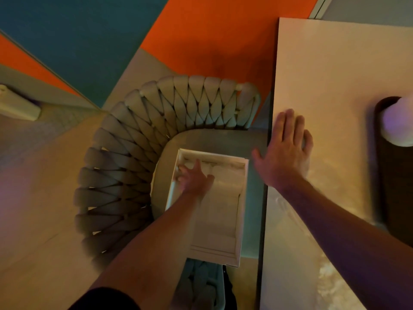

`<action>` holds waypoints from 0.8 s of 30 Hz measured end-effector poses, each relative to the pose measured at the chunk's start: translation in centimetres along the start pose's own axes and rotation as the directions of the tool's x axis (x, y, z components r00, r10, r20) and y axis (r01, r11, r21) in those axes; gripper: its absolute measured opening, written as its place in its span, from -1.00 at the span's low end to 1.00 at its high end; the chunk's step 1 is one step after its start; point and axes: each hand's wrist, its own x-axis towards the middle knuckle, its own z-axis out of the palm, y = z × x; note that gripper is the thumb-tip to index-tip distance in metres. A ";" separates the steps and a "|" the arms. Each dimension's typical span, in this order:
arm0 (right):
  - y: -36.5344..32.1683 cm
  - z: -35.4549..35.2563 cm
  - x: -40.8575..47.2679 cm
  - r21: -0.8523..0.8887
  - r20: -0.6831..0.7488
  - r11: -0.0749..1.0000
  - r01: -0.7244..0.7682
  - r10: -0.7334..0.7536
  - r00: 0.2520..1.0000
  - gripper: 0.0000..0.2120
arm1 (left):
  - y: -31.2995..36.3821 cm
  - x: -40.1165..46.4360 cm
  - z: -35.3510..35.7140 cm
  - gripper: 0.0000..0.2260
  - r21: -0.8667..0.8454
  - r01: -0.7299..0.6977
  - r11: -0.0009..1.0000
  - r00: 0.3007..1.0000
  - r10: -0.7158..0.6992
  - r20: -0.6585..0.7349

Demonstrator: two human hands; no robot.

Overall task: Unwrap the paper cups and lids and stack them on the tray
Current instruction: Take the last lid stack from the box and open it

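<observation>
Cups (397, 121), white and stacked, blurred, standing on a dark tray (393, 198) at the far right edge of the view; lids not made out. Tray resting on the pale surface (335, 63), well to the right of the chair (134, 153).

Chair with a thick woven grey backrest, pushed up beside the left edge of the surface, seat turned toward it. On the seat, a shallow white open box (223, 209), rectangular, with what looks like pale wrapped contents inside, too blurred to tell more.

Left hand (195, 179) down inside the box, near its far left corner, fingers reaching forward onto the contents; blurred, so cannot tell whether curled round anything or only touching.

Right hand (286, 151) just right of the chair, laid palm down on the surface at its near left edge, fingers straight and slightly spread, thumb sticking out over the edge toward the chair, holding nothing.

Left of the chair, pale wooden floor (44, 220); beyond the chair, flooring in orange and teal patches.
</observation>
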 end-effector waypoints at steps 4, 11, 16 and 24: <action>0.0 0.1 -0.1 0.003 -0.015 1.000 -0.002 0.002 1.000 -0.03 | 0.4 0.4 0.2 -0.37 0.061 -0.005 0.998 1.000 0.003 0.029; -0.1 0.0 -0.1 -0.002 -0.011 1.000 -0.001 0.001 1.000 -0.03 | 0.2 0.9 0.6 -0.35 0.091 -0.008 0.996 0.999 0.005 0.035; 0.0 0.0 -0.1 0.012 -0.009 1.000 0.004 -0.004 1.000 -0.03 | 0.1 0.4 0.1 -0.39 0.051 -0.022 0.998 1.000 0.021 0.016; -0.1 -0.7 0.0 0.052 0.063 0.999 0.012 -0.015 0.998 0.10 | -0.2 -3.7 -2.8 -0.43 -0.170 -0.030 0.985 0.996 0.014 -0.091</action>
